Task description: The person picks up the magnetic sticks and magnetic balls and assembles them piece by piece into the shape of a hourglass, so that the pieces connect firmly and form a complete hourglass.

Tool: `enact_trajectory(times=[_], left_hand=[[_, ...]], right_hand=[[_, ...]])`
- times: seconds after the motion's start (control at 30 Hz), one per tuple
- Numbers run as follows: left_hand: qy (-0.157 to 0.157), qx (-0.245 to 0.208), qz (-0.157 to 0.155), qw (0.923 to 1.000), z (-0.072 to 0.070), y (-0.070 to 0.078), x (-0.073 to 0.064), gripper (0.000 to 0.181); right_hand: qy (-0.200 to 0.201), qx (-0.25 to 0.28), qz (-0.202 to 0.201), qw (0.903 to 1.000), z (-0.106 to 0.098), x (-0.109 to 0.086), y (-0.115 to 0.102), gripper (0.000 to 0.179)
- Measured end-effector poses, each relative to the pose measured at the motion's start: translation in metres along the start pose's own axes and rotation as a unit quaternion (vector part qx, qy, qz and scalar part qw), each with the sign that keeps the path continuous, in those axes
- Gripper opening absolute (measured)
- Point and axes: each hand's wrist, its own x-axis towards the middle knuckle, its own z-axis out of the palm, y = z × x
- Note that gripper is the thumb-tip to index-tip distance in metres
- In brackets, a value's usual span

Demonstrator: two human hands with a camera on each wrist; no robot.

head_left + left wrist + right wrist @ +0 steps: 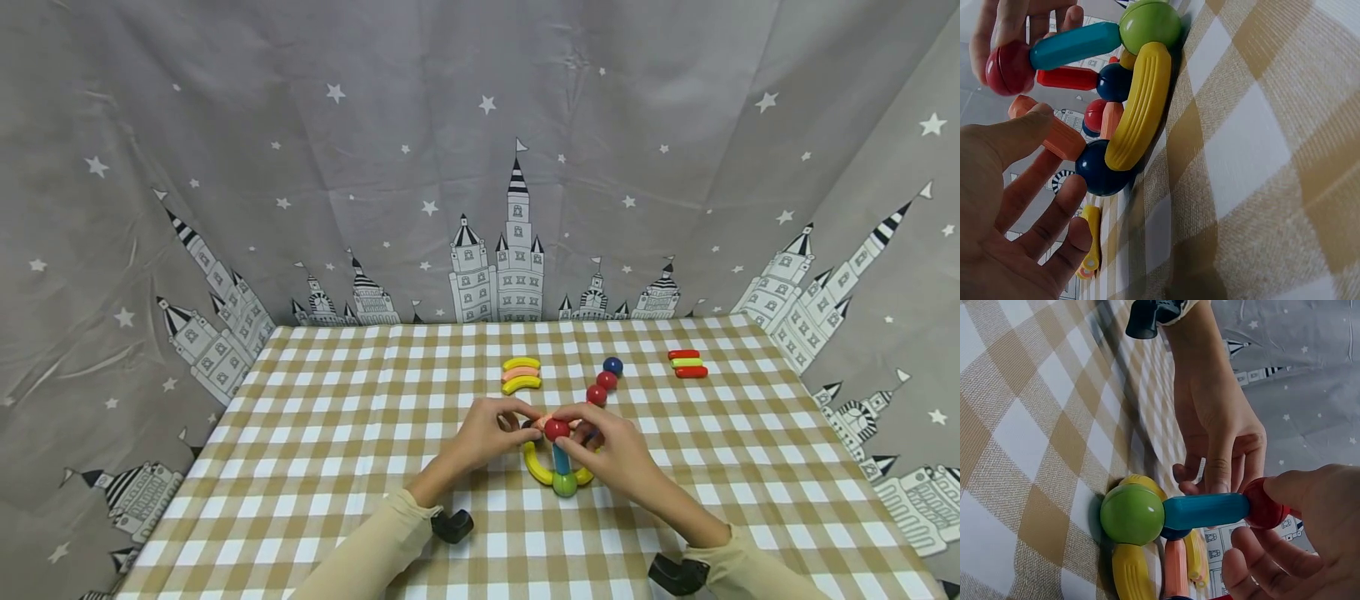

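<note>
My left hand [486, 433] pinches an orange rod [1065, 139] between thumb and fingers; its lower end meets a dark blue ball [1100, 169]. The right hand [617, 448] grips a red ball [557, 429] that tops an upright teal rod [1207, 511]. That rod rises from a green ball [565, 484] on the cloth. From the green ball a curved yellow piece [1141, 109] runs to the dark blue ball. Behind, a red rod [1067, 77] slants up from another dark blue ball [1114, 82]. The red ball's far side is covered by fingers.
Beyond the hands lie two curved yellow pieces [521, 364] with an orange one between them. To their right, two red balls [597, 395] and a blue ball [612, 366] form a line. Red and lime rods [686, 363] rest farther right on the checkered tablecloth [360, 417].
</note>
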Motion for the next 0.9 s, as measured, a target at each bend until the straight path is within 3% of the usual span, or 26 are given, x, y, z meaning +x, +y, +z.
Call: enact_trajectory(times=[0.37,0.57,0.73,0.9], left_hand=[[-0.007,0.030,0.034,0.9989,0.005,0.001,0.001,0.017],[-0.008,0.025,0.032,0.9991,0.006,0.000,-0.001,0.016],[-0.008,0.023,0.033,0.9992,0.007,-0.001,-0.001,0.016],[-0.009,0.025,0.029,0.9992,0.006,0.000,-0.002,0.016]], right_hand=[[-0.008,-0.006,0.006,0.9999,-0.002,0.001,-0.003,0.031],[-0.013,-0.005,0.011,0.9998,-0.002,0.001,-0.002,0.031],[-0.027,0.002,-0.009,0.9996,-0.007,0.001,-0.001,0.032],[0.017,0.001,-0.041,0.9990,-0.020,0.002,0.007,0.035]])
